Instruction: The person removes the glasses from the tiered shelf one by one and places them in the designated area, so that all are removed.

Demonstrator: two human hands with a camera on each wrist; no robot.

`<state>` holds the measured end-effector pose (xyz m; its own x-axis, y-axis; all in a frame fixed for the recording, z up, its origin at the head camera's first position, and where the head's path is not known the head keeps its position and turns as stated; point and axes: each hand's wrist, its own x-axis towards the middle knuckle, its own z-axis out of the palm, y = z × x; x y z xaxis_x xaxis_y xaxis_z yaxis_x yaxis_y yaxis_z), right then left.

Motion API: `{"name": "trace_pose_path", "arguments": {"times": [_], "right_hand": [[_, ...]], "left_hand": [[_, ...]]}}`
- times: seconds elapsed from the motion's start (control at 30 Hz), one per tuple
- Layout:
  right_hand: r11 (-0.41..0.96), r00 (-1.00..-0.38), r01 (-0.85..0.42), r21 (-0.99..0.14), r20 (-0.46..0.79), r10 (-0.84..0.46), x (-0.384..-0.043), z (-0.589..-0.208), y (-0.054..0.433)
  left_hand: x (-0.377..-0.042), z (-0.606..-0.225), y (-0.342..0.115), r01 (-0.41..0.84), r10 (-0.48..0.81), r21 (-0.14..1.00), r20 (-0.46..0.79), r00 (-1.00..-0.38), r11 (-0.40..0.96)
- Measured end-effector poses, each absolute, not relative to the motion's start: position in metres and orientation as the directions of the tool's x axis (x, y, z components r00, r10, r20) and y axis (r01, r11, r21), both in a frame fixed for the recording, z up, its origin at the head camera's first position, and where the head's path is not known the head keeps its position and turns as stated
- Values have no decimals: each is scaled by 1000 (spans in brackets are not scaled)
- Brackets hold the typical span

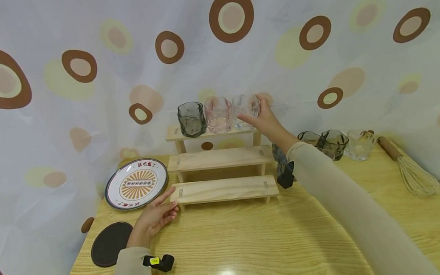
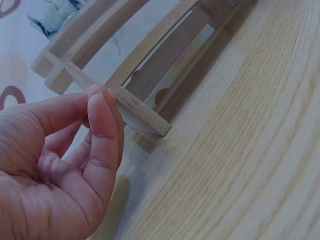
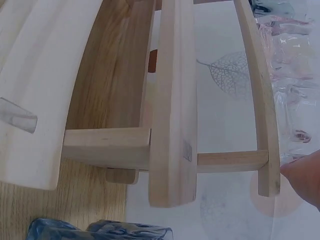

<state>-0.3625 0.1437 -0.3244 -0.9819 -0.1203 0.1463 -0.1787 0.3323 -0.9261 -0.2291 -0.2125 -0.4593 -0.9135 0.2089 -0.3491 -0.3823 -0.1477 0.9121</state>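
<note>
A three-tier wooden shelf point(image 1: 223, 190) stands on the table. My left hand point(image 1: 153, 218) pinches the left end of its lowest tier; the left wrist view shows thumb and fingertips point(image 2: 102, 107) at the board's corner. On the top tier a grey glass point(image 1: 191, 121), a pink glass point(image 1: 218, 117) and a clear glass point(image 1: 244, 106) stand side by side. My right hand point(image 1: 267, 119) holds the clear glass, which is at the row's right end, thumb in front and fingers round its far side. Only a fingertip of that hand point(image 3: 304, 177) enters the right wrist view.
Left of the shelf lie a patterned plate point(image 1: 110, 187) and a dark round coaster point(image 1: 111, 244). To the right, partly behind my forearm, stand a bluish glass point(image 1: 278, 155), grey glasses point(image 1: 334, 143) and another clear glass point(image 1: 360, 145). A whisk point(image 1: 414, 170) lies beyond them.
</note>
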Motion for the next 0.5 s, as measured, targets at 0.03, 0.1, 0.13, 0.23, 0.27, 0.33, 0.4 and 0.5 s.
{"name": "trace_pose_path", "arguments": {"times": [0.03, 0.1, 0.13, 0.23, 0.27, 0.33, 0.4, 0.5], "right_hand": [[329, -983, -176, -928, 146, -114, -363, -324, 143], [315, -984, -172, -934, 146, -105, -364, -323, 142], [309, -984, -170, -936, 146, -99, -365, -322, 142], [292, -985, -170, -941, 151, -86, -365, -322, 141], [286, -985, -170, -943, 152, -85, -365, -322, 141], [279, -984, -174, -944, 157, -81, -365, -322, 141], [278, -984, -176, -944, 161, -77, -365, -322, 140], [279, -984, -178, -944, 166, -67, -364, -323, 140]], "left_hand": [[-229, -459, -213, -381, 207, 913, -348, -914, -148], [-229, -459, -213, -378, 207, 914, -345, -915, -149], [-230, -459, -212, -377, 208, 914, -344, -916, -150], [-230, -459, -212, -375, 211, 914, -341, -916, -153], [-230, -459, -212, -376, 212, 914, -341, -916, -155], [-230, -459, -212, -376, 212, 913, -341, -916, -155], [-230, -460, -212, -377, 210, 913, -342, -916, -155], [-229, -460, -212, -379, 210, 912, -345, -915, -155]]}}
